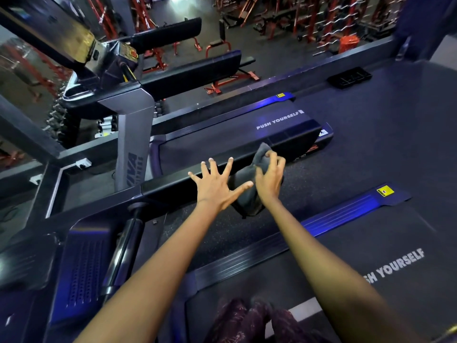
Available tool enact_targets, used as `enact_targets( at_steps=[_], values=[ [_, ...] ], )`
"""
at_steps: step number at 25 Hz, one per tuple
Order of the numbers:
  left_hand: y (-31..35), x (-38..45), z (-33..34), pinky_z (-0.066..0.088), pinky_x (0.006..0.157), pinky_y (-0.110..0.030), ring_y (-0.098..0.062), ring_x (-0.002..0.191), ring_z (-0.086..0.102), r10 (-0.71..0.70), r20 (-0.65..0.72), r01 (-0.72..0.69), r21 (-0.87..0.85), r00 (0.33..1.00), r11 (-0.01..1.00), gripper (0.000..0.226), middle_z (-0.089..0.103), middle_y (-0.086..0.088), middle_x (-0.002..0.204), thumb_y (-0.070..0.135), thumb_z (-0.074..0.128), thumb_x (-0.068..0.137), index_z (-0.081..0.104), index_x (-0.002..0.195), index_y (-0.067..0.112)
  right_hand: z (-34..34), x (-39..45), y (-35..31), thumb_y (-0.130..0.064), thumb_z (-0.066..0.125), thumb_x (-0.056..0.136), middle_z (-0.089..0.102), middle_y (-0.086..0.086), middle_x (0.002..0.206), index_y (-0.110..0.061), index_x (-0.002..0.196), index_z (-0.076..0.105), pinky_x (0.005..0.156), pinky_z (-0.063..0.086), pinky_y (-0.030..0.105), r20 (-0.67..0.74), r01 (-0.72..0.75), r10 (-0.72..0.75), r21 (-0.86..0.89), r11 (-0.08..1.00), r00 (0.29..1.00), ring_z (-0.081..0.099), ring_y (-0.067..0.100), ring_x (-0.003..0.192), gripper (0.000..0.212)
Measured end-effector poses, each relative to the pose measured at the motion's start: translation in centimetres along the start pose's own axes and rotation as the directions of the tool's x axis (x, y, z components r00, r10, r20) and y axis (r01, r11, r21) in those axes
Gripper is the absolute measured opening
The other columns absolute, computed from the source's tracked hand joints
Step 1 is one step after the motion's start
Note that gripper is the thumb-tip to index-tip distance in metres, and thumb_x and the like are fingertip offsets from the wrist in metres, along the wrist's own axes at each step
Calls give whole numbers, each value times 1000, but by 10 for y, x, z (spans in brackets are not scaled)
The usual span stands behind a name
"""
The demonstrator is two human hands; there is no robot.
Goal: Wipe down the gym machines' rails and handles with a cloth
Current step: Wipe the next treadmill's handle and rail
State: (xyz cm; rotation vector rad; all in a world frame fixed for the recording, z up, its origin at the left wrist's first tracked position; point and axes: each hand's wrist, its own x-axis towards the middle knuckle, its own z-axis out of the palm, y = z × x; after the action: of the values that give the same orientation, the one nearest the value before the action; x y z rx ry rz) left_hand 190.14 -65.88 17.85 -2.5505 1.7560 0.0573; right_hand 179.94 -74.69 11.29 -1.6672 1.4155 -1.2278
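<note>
Both hands out over my treadmill rail [188, 179]. Right hand [269, 179] claws the grey cloth [247, 184]; left hand [215, 184], at nine o'clock of it, spreads wide, holding nothing.

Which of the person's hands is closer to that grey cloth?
Right. The right hand pinches the grey cloth where it lies over the black handrail. The left hand is spread open just beside the cloth, holding nothing.
</note>
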Motion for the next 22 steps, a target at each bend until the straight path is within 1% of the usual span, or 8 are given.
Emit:
enact_targets(
  at_steps=[3, 5, 9, 12, 15, 18, 19, 22],
  values=[
    [11, 11, -2, 6, 109, -64, -37, 143, 6, -13, -6, 13, -68, 1000, 998, 90, 9, -15, 156, 80, 23, 77, 17, 148, 25, 2, -4, -6, -2, 60, 80, 44, 15, 117, -9, 122, 50, 84, 49, 39, 128, 114, -105, -60, 992, 986, 52, 27, 101, 43],
    [16, 19, 0, 3, 113, -56, -27, 145, 5, 100, -59, -103, -56, 993, 993, 88, 9, -8, 158, 74, 27, 83, 25, 146, 13, 6, -13, 10, -2, 58, 80, 45, 15, 117, -9, 123, 51, 83, 48, 38, 182, 141, -127, -65, 988, 975, 52, 30, 101, 43],
    [12, 41, -2, 22, 110, -45, -30, 127, 37, 305, -127, -304, 27, 944, 952, 88, 41, -10, 140, 71, 8, 82, 39, 137, 10, -13, 19, 18, 6, 61, 75, 49, 19, 114, -2, 113, 54, 91, 42, 38, -58, -88, 91, 44, 995, 994, 53, 35, 104, 39],
    [12, 71, -13, 24, 107, -45, -31, 118, 46, 447, -104, -443, 55, 889, 895, 83, 50, -11, 130, 64, 3, 87, 43, 137, 11, -10, 20, 6, 5, 61, 75, 49, 18, 116, -3, 116, 55, 93, 40, 38, -69, 8, -10, -35, 999, 998, 51, 34, 106, 42],
    [13, 94, -15, 4, 116, -43, -22, 141, 25, 656, 19, -652, 133, 755, 747, 83, 30, -7, 151, 67, 11, 87, 23, 147, 11, 1, 3, 28, 6, 59, 75, 49, 21, 117, 0, 121, 53, 95, 40, 42, 43, 67, -65, -45, 997, 997, 50, 37, 108, 46],
    [11, 104, -7, -4, 117, -39, -16, 145, 6, 694, 35, -691, 145, 719, 709, 101, 13, -2, 157, 82, 11, 75, 11, 150, 13, -11, 33, 44, 9, 59, 75, 48, 20, 113, 0, 118, 52, 96, 42, 48, -89, -181, 192, 123, 976, 977, 52, 39, 106, 44],
    [11, 105, -4, -4, 118, -40, -15, 145, 4, 696, 28, -691, 152, 718, 707, 107, 10, -2, 158, 86, 14, 71, 10, 150, 13, -14, 41, 43, 7, 59, 75, 49, 20, 113, -1, 117, 52, 95, 42, 48, -132, -176, 193, 131, 976, 972, 52, 37, 106, 43],
    [10, 109, 1, -3, 118, -40, -14, 145, 1, 682, -7, -675, 140, 731, 725, 117, 7, -2, 158, 91, 18, 64, 11, 149, 12, -4, 26, 33, -11, 53, 77, 50, 18, 117, -7, 119, 50, 95, 37, 39, -100, 63, -63, 3, 998, 993, 48, 31, 106, 42]
  ],
)
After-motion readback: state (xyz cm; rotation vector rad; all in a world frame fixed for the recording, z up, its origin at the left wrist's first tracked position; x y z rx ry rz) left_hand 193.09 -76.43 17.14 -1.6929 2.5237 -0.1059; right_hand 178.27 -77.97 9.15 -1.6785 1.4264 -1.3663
